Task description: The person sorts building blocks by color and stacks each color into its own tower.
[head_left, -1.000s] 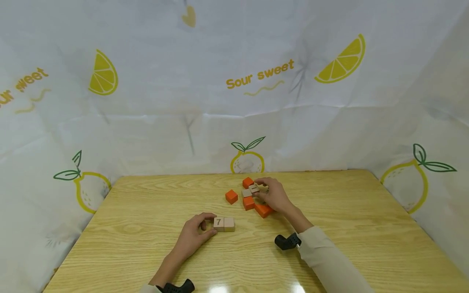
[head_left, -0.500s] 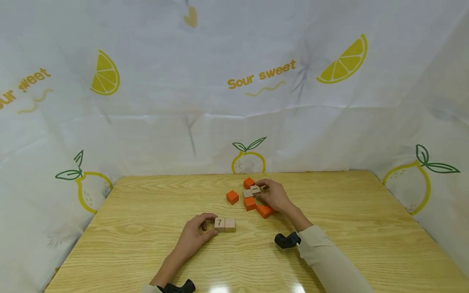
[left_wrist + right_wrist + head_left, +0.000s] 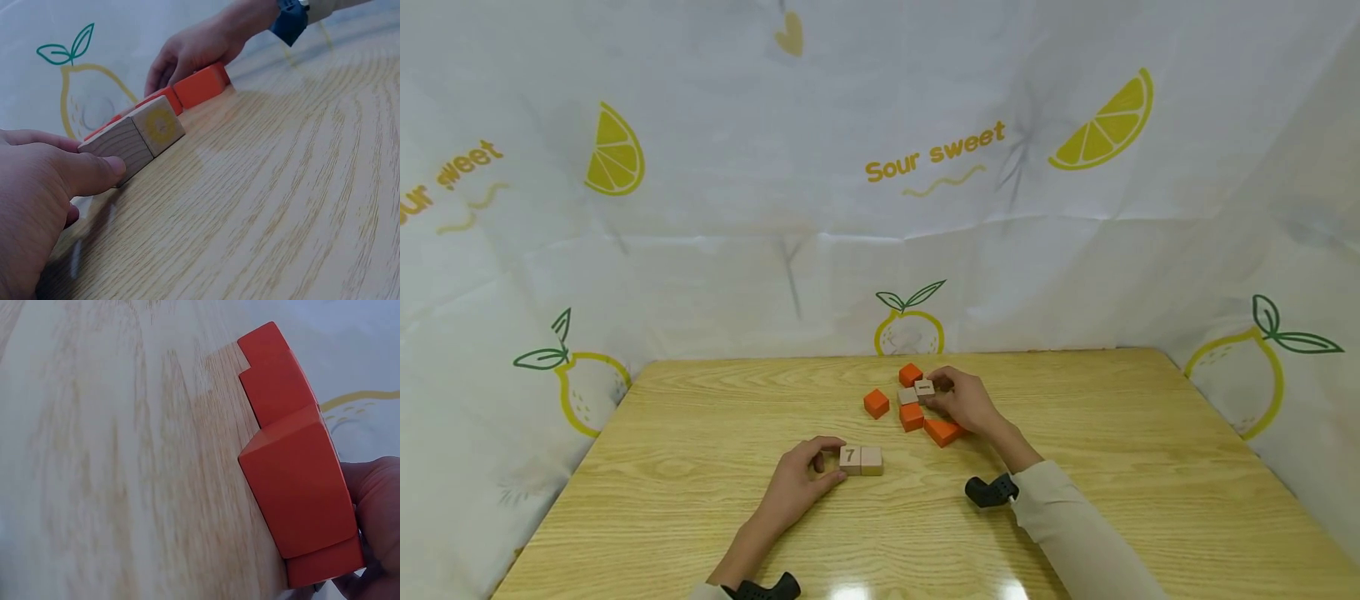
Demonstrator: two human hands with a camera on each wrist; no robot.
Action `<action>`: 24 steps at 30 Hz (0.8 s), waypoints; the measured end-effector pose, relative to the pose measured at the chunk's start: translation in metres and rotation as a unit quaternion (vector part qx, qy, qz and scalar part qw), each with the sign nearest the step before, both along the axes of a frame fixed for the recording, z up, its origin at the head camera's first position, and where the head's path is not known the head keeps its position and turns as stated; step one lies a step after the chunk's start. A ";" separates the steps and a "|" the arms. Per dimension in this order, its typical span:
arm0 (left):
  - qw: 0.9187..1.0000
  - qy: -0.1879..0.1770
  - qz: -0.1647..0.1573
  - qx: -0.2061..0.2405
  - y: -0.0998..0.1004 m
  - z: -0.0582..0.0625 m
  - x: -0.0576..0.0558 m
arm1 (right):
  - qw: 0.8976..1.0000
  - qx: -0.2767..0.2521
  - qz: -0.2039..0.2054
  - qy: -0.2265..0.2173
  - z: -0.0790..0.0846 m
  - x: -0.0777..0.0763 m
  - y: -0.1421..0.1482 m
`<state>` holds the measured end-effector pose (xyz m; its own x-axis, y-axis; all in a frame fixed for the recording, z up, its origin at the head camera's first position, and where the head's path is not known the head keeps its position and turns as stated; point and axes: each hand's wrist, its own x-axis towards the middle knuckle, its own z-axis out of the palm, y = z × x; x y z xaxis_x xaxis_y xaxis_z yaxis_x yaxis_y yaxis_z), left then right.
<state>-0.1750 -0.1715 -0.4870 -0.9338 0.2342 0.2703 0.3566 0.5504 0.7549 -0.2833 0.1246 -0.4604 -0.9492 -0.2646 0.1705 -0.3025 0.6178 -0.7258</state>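
My left hand (image 3: 801,479) pinches a wooden cube (image 3: 850,460) marked 7 between thumb and fingers. A second wooden cube (image 3: 872,461) touches its right side; in the left wrist view, a yellow print (image 3: 160,127) shows on that second cube's side. Farther back, my right hand (image 3: 964,402) holds a wooden cube (image 3: 924,389) with a small dark mark by its edges. Left of it sits a plain pale cube (image 3: 907,397). Orange blocks hide most of the right hand's grip in the right wrist view.
Orange cubes stand behind (image 3: 911,375), in front (image 3: 912,417) and to the left (image 3: 876,403) of the pale cube. An orange wedge-shaped block (image 3: 943,432) lies beneath the right wrist. A white printed sheet (image 3: 760,275) rises beyond the wooden table (image 3: 715,408).
The cube in my right hand has turned, so its dark mark now looks shorter and wider. My left hand and its two cubes stay in place.
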 end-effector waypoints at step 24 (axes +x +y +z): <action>1.000 -0.003 -0.001 0.001 0.001 0.003 0.002 | 0.997 -0.063 -0.012 0.050 0.020 0.014 0.003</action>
<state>-0.1731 -0.1709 -0.4837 -0.9351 0.2353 0.2650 0.3528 0.5478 0.7586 -0.2696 0.1275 -0.4400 -0.9318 -0.2122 0.2946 -0.3630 0.5323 -0.7648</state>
